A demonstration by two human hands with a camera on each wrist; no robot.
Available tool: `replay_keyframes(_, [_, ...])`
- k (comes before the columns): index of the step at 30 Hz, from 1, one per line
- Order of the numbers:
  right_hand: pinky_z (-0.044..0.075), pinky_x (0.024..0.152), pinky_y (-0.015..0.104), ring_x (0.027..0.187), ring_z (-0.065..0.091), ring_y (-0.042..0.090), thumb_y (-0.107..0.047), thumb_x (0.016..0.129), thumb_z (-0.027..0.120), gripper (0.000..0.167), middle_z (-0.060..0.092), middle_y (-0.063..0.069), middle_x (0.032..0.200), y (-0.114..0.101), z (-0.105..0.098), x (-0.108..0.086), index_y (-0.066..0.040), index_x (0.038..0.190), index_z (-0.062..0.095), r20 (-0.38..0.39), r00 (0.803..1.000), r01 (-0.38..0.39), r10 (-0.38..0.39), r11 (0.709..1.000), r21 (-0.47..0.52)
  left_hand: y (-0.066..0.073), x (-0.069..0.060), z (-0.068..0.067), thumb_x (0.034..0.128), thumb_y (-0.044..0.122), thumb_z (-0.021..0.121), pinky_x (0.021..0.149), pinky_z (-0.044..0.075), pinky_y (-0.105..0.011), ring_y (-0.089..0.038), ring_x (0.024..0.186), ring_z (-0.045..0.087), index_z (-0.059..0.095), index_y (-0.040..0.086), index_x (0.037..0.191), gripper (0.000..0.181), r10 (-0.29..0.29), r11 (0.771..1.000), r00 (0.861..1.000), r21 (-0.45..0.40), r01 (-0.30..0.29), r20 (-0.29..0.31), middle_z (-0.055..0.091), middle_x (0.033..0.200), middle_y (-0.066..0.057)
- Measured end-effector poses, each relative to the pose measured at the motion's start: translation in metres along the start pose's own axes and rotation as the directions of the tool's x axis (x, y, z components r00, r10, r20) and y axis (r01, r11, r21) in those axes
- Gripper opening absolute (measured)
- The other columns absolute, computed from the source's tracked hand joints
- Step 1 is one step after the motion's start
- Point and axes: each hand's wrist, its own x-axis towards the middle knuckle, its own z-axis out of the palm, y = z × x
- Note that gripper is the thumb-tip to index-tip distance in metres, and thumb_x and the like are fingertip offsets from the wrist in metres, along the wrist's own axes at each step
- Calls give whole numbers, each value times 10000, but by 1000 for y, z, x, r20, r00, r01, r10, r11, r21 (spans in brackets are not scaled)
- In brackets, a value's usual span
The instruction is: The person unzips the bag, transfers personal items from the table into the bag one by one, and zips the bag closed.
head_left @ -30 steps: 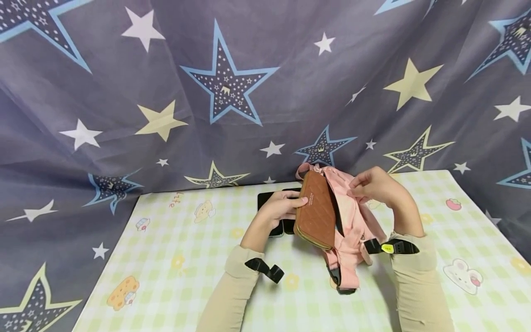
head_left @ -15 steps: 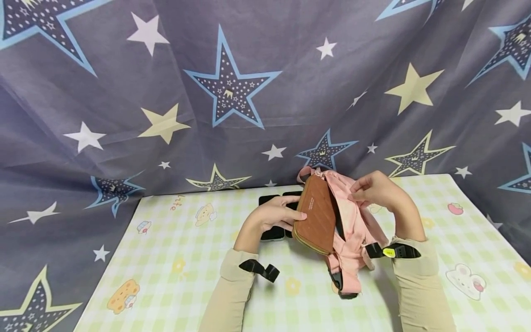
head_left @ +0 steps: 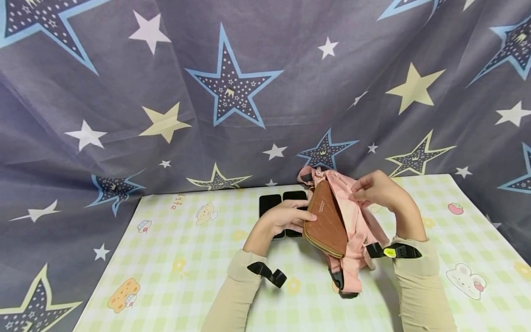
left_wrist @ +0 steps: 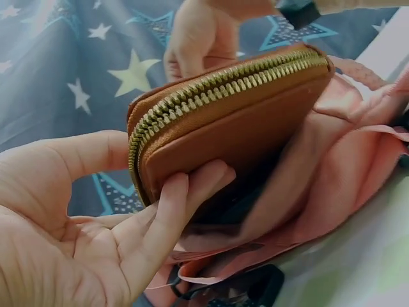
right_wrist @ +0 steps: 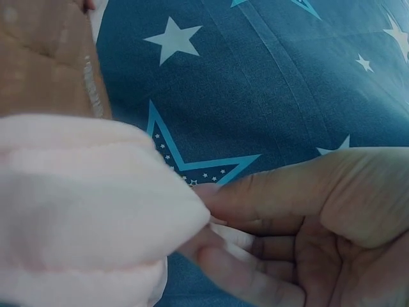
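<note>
A brown zip-around wallet (head_left: pixel 325 221) with a gold zipper sits tilted at the mouth of a pink fabric bag (head_left: pixel 352 221), its lower part hidden inside. My left hand (head_left: pixel 286 216) grips the wallet's left edge, thumb on the front face and fingers behind. In the left wrist view the wallet's zipper side (left_wrist: pixel 223 96) faces the camera, with the bag's opening beneath it. My right hand (head_left: pixel 375 191) pinches the bag's upper right edge between thumb and fingers; the right wrist view shows the pinched pink cloth (right_wrist: pixel 96 198) close up.
Two dark phones, a left one (head_left: pixel 269 203) and a right one (head_left: pixel 295 196), lie flat behind my left hand. A strap with a black buckle (head_left: pixel 348 294) hangs toward the front. The checked tablecloth (head_left: pixel 186 286) meets a star-patterned curtain (head_left: pixel 257 143) at the back.
My left hand has shifted right with the wallet, bringing it closer against the bag's opening. More of the phones shows. My right hand stays at the bag's edge.
</note>
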Motion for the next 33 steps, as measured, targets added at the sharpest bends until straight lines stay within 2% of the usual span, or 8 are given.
replay_keyframes(4, [618,655,315,647,675,107,-25,918,699,223,725,13,758,0,-1,0,160,1041,678,-1,1000,0,0,1000,-12,-1,2,2,924,105,683,825,623,-364,-176,855,763,423,29,1533,666,-13,1000,1000,16,13,11,715,1210,-236])
replay_keyframes(11, [607,642,291,648,673,106,-25,923,694,230,725,21,752,-2,-2,-1,166,1048,673,-15,1000,3,-3,1000,-13,1,0,-4,933,111,688,845,617,-373,-166,837,753,520,2,1444,548,13,1000,1000,-5,-13,17,748,1136,-190])
replay_keyframes(19, [607,660,324,656,681,102,-37,905,712,200,745,61,768,-3,1,-4,136,1005,703,-76,996,42,-45,998,-43,3,-4,4,927,126,690,760,614,-305,-135,788,728,512,4,1464,579,49,999,998,-5,-50,-37,748,1132,-194])
replay_keyframes(33, [599,629,277,626,670,72,-8,898,706,198,731,34,727,-2,2,-5,164,994,695,-88,992,90,-86,995,42,1,-3,8,883,129,675,619,584,-251,-110,700,706,541,4,1444,590,50,999,997,11,-49,-56,752,943,-63])
